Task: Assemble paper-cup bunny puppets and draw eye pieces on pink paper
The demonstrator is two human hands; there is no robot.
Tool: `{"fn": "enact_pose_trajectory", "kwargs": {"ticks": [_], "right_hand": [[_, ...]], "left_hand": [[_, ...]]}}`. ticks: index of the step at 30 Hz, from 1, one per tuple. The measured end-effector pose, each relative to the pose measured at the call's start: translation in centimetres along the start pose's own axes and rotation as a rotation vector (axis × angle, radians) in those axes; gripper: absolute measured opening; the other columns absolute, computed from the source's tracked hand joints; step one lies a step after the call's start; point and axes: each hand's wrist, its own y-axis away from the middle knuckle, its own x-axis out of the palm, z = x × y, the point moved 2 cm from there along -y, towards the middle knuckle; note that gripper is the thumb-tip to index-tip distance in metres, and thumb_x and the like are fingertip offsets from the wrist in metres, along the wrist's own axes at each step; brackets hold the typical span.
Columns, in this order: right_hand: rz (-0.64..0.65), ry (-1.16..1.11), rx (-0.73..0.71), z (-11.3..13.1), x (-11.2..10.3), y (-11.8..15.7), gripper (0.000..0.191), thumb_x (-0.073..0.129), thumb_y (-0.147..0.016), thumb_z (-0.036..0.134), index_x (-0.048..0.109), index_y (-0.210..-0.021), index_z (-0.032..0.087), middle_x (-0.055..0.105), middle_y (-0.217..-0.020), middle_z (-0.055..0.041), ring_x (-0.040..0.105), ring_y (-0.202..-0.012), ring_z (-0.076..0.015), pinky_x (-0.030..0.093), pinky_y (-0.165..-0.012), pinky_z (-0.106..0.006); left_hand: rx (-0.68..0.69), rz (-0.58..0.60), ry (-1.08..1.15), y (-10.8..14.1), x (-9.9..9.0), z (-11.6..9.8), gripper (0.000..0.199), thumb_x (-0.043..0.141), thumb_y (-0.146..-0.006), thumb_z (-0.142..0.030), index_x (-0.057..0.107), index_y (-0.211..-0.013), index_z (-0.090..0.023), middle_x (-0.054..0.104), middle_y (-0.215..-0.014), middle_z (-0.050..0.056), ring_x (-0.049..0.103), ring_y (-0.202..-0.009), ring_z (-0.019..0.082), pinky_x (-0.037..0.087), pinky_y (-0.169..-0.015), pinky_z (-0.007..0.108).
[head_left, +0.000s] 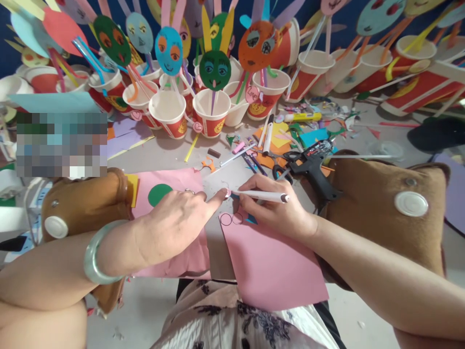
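Note:
My right hand [279, 203] grips a white marker pen [265, 195], its tip close to a small pink paper circle [227, 192]. Fingertips of my left hand [178, 218] hold that circle at the table; faint marks show on it, too small to read. Below my right hand lies a pink paper sheet [276, 266] with two drawn circles near its upper left corner. A crumpled pink sheet [189, 182] is under my left hand, and a green paper disc [160, 195] rests on it. A blue paper scrap [251, 219] is partly hidden beneath my right hand.
Paper cups [168, 114] with paper rabbit faces [215, 70] on straws line the back. A black glue gun [314, 167], scissors [281, 172], paper scraps [279, 135] and markers [268, 138] lie ahead. Brown cushions [385, 208] flank both sides.

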Motion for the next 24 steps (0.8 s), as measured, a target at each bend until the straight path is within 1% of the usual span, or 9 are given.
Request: {"fn": "enact_pose_trajectory", "kwargs": {"ticks": [3, 5, 10, 12, 17, 21, 24], "right_hand": [[0.023, 0.026, -0.027, 0.10, -0.14, 0.12, 0.004, 0.058, -0.084, 0.015, 0.060, -0.085, 0.019, 0.073, -0.068, 0.0014, 0.061, -0.051, -0.0103, 0.044, -0.052, -0.022], [0.033, 0.043, -0.041, 0.20, -0.23, 0.17, 0.004, 0.058, -0.084, 0.016, 0.060, -0.083, 0.019, 0.073, -0.070, 0.0004, 0.061, -0.053, -0.0105, 0.044, -0.053, -0.023], [0.052, 0.057, -0.030, 0.30, -0.22, 0.22, 0.003, 0.059, -0.084, 0.018, 0.060, -0.082, 0.020, 0.073, -0.072, -0.0011, 0.061, -0.056, -0.0117, 0.043, -0.055, -0.024], [0.052, 0.056, -0.020, 0.28, -0.19, 0.26, 0.002, 0.059, -0.084, 0.018, 0.060, -0.083, 0.019, 0.073, -0.072, -0.0013, 0.063, -0.057, -0.0125, 0.044, -0.056, -0.024], [0.076, 0.053, -0.022, 0.41, -0.13, 0.35, 0.002, 0.060, -0.085, 0.021, 0.060, -0.084, 0.020, 0.074, -0.071, -0.0015, 0.063, -0.056, -0.0131, 0.043, -0.053, -0.024], [0.075, 0.054, 0.006, 0.52, -0.10, 0.31, 0.002, 0.059, -0.085, 0.021, 0.059, -0.083, 0.021, 0.072, -0.066, -0.0006, 0.064, -0.055, -0.0136, 0.043, -0.053, -0.024], [0.065, 0.075, 0.012, 0.47, -0.12, 0.30, 0.003, 0.060, -0.084, 0.022, 0.061, -0.083, 0.020, 0.073, -0.067, -0.0018, 0.063, -0.055, -0.0137, 0.044, -0.053, -0.024]], "left_hand": [[0.003, -0.052, -0.040, 0.20, -0.15, -0.05, 0.061, 0.042, -0.101, -0.016, 0.025, -0.159, -0.015, 0.068, -0.101, 0.007, 0.065, -0.099, 0.020, 0.054, -0.085, 0.035], [0.012, -0.060, -0.041, 0.27, -0.12, -0.02, 0.061, 0.043, -0.101, -0.016, 0.026, -0.159, -0.016, 0.068, -0.103, 0.008, 0.064, -0.101, 0.020, 0.053, -0.085, 0.035], [0.005, -0.012, 0.022, 0.07, 0.33, 0.19, 0.060, 0.041, -0.101, -0.018, 0.025, -0.159, -0.017, 0.065, -0.091, 0.005, 0.062, -0.088, 0.018, 0.052, -0.077, 0.033], [-0.006, 0.003, 0.044, -0.04, 0.42, 0.23, 0.060, 0.042, -0.101, -0.019, 0.027, -0.159, -0.018, 0.063, -0.088, 0.004, 0.061, -0.084, 0.017, 0.052, -0.077, 0.032], [0.003, 0.038, 0.070, -0.26, 0.56, 0.34, 0.061, 0.039, -0.101, -0.020, 0.023, -0.160, -0.018, 0.063, -0.090, 0.004, 0.060, -0.083, 0.017, 0.051, -0.078, 0.033], [-0.001, 0.093, 0.068, -0.54, 0.81, 0.44, 0.063, 0.039, -0.100, -0.021, 0.021, -0.160, -0.018, 0.062, -0.087, 0.004, 0.059, -0.078, 0.016, 0.051, -0.075, 0.033], [0.004, 0.086, 0.074, -0.60, 0.71, 0.35, 0.064, 0.040, -0.099, -0.019, 0.020, -0.160, -0.017, 0.062, -0.085, 0.003, 0.058, -0.076, 0.016, 0.051, -0.073, 0.032]]}}
